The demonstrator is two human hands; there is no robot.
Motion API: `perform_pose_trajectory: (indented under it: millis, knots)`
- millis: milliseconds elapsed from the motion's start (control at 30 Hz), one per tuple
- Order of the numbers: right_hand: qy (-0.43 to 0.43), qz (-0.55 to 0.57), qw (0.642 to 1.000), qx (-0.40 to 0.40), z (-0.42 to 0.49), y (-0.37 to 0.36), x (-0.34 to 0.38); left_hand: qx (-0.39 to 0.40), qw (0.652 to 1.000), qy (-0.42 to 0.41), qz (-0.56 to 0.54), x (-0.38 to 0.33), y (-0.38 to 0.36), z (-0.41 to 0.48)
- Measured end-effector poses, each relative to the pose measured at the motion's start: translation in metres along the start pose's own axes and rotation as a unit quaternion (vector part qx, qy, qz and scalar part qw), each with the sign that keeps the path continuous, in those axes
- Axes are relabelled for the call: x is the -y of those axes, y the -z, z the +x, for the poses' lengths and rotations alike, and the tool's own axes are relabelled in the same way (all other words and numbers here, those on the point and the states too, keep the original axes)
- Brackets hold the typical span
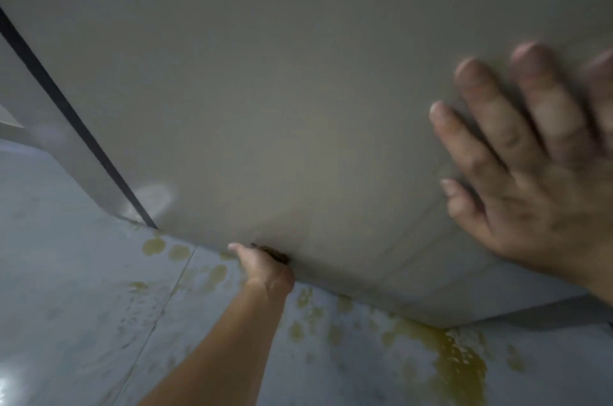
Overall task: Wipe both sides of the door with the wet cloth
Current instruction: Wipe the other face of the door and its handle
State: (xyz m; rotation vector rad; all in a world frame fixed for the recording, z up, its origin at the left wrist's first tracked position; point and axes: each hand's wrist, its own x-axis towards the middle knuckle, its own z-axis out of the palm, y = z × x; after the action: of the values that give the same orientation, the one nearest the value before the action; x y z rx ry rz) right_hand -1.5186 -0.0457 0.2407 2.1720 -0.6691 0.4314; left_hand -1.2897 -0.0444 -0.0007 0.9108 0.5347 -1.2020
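At the far left a grey jamb [49,146] stands beside a thin dark strip [76,126] that runs down at a slant to the floor [66,306]. The floor is grey tile with a grout line crossing it and a bright glare in the bottom left corner.

Right of the strip, the door [265,73] fills most of the view, a plain pale grey-beige face seen steeply from above. A faint sheen sits low on it near the strip, and thin straight lines cross its lower right part.

At the door's bottom edge, a bit left of centre, the left hand [265,268] reaches down on a bare forearm. It is closed into a grip, thumb pointing left, pressed against the foot of the door. A small dark scrap shows between the hand and the door; this looks like the cloth [273,253], though blur and the hand hide most of it.

Yellowish blotches [152,246] dot the tiles along the door's foot, some touching its edge. They thicken rightward into a darker yellow-brown puddle [457,369] just in front of the door's lower right corner.

At the right, the right hand [537,193] lies flat on the door face, palm against it, its fingers [481,126] straight, spread wide and pointing up. It holds nothing, and its edge is cut off by the frame.
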Motion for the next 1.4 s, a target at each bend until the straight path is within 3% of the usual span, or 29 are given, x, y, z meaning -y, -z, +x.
perform_pose_trajectory:
  millis: [67, 200, 267, 333, 367, 400, 467, 500, 533, 567, 633, 700, 867, 1133, 1233, 1400]
  knots:
    - [0.009, -0.075, 0.997, 0.026, -0.005, 0.002, -0.007, 0.012, 1.000, 0.009, 0.027, 0.026, 0.002, -0.012]
    - [0.014, -0.056, 0.997, 0.059, -0.002, 0.013, -0.006, 0.079, 0.997, 0.009, 0.008, 0.052, -0.038, -0.085]
    - [0.018, -0.024, 0.998, 0.062, 0.000, 0.022, -0.006, 0.068, 0.992, -0.055, 0.093, 0.046, -0.063, -0.123]
    - [0.030, 0.000, 0.997, 0.068, 0.001, 0.034, -0.009, 0.046, 0.953, -0.176, 0.241, 0.044, -0.084, -0.158]
    - [0.033, 0.003, 0.997, 0.067, -0.002, 0.041, -0.013, 0.069, 0.900, -0.293, 0.316, 0.045, -0.092, -0.176]
    - [0.025, 0.003, 0.997, 0.068, -0.006, 0.049, -0.021, 0.139, 0.811, -0.440, 0.361, 0.049, -0.097, -0.192]
    - [-0.004, -0.015, 0.999, 0.049, -0.017, 0.066, -0.042, 0.282, 0.560, -0.659, 0.417, 0.060, -0.099, -0.216]
    - [-0.022, -0.029, 0.998, 0.042, -0.023, 0.075, -0.053, 0.302, 0.444, -0.718, 0.442, 0.064, -0.103, -0.226]
    - [-0.045, -0.039, 0.997, 0.039, -0.031, 0.085, -0.063, 0.307, 0.363, -0.751, 0.459, 0.062, -0.112, -0.237]
    - [-0.065, -0.045, 0.996, 0.033, -0.037, 0.095, -0.072, 0.316, 0.309, -0.766, 0.466, 0.056, -0.123, -0.248]
    - [-0.096, -0.050, 0.994, 0.022, -0.047, 0.111, -0.086, 0.342, 0.250, -0.781, 0.458, 0.040, -0.147, -0.280]
    - [-0.118, -0.041, 0.992, 0.014, -0.052, 0.121, -0.091, 0.393, 0.233, -0.764, 0.455, 0.028, -0.165, -0.311]
    - [-0.157, 0.038, 0.984, -0.072, -0.029, 0.126, -0.087, 0.484, 0.265, -0.691, 0.467, 0.006, -0.198, -0.381]
    - [-0.236, 0.047, 0.957, -0.160, 0.035, 0.114, -0.078, 0.470, 0.141, -0.716, 0.497, -0.065, -0.211, -0.400]
    - [-0.275, 0.019, 0.943, -0.189, 0.060, 0.107, -0.073, 0.414, 0.129, -0.761, 0.483, -0.092, -0.221, -0.399]
    - [-0.323, -0.027, 0.934, -0.152, 0.105, 0.106, -0.074, 0.364, 0.105, -0.811, 0.446, -0.120, -0.229, -0.384]
